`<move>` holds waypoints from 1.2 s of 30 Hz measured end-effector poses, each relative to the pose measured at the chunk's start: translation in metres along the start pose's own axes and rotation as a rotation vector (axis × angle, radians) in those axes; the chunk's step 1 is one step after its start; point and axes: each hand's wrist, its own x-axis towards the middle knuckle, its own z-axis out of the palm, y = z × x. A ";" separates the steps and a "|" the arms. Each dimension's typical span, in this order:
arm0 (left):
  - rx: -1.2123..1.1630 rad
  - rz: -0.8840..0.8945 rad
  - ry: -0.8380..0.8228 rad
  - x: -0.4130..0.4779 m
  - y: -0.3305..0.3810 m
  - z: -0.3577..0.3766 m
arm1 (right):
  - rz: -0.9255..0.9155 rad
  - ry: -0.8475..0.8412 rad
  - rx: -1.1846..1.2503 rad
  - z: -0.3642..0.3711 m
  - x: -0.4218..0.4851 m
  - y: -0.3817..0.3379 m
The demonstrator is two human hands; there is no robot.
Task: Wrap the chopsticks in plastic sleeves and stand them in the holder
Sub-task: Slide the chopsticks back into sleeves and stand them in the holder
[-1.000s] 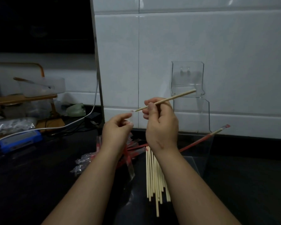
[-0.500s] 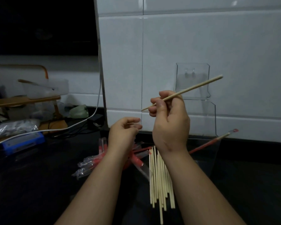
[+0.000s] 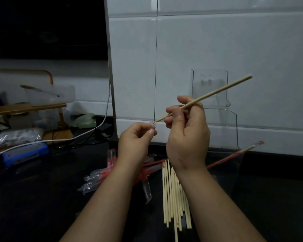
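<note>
Above the dark counter (image 3: 42, 206), a bare chopstick (image 3: 208, 96) is held tip-first at a plastic sleeve (image 3: 152, 123).
The chopstick is gripped by the right hand (image 3: 187, 135); the sleeve mouth (clear, red-printed) is pinched by the left hand (image 3: 135, 142), just beside the tip. Unwrapped chopsticks (image 3: 173, 198) are laid below, and one wrapped chopstick (image 3: 234, 155) is leaned in the clear holder (image 3: 231, 130).

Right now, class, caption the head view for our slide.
Right hand aims a bare chopstick at the plastic sleeve pinched in the left hand.
</note>
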 end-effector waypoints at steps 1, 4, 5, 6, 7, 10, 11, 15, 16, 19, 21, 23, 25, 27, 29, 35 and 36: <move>-0.005 0.003 0.001 0.000 0.000 0.000 | -0.003 0.011 0.001 0.000 0.000 0.000; -0.017 0.015 -0.001 0.000 0.000 0.000 | -0.005 0.022 0.001 0.000 0.000 0.001; -0.015 0.017 -0.002 0.000 0.001 0.001 | -0.004 0.023 0.002 0.000 0.000 0.001; -0.013 0.021 -0.003 0.000 0.001 0.001 | -0.004 0.023 0.002 0.000 0.000 0.000; -0.013 0.025 -0.007 0.000 0.001 0.001 | -0.003 0.022 0.001 0.000 0.000 0.000; -0.009 0.032 -0.021 -0.001 0.001 0.000 | -0.002 0.014 -0.005 0.000 0.000 -0.001; -0.007 0.031 -0.023 -0.001 0.001 0.000 | 0.000 0.013 -0.009 0.000 0.000 -0.001; -0.027 0.022 -0.039 0.000 0.001 0.000 | 0.028 -0.020 -0.051 0.000 0.000 0.001; -0.030 0.019 -0.048 0.000 0.000 0.000 | 0.034 -0.036 -0.066 0.000 0.000 0.002; -0.040 0.038 -0.076 0.000 0.000 0.000 | 0.064 -0.075 -0.074 0.001 0.000 0.003; -0.036 0.060 -0.093 -0.001 0.001 0.000 | 0.077 -0.081 -0.067 0.000 0.000 0.003; -0.002 0.083 -0.107 -0.002 0.003 -0.002 | 0.065 -0.072 -0.075 -0.001 0.001 0.001; 0.020 0.086 -0.130 -0.003 0.005 -0.002 | 0.050 -0.053 -0.077 -0.003 0.003 0.000; 0.027 0.076 -0.138 -0.004 0.007 -0.002 | 0.052 -0.018 -0.058 -0.006 0.005 0.000; 0.052 0.065 -0.130 -0.004 0.008 -0.001 | 0.067 0.010 -0.032 -0.007 0.007 0.000; 0.026 0.064 -0.129 -0.007 0.012 -0.004 | 0.051 -0.027 -0.022 -0.006 0.004 -0.003; 0.030 0.061 -0.140 -0.008 0.012 -0.004 | 0.041 -0.032 -0.033 -0.005 0.004 -0.003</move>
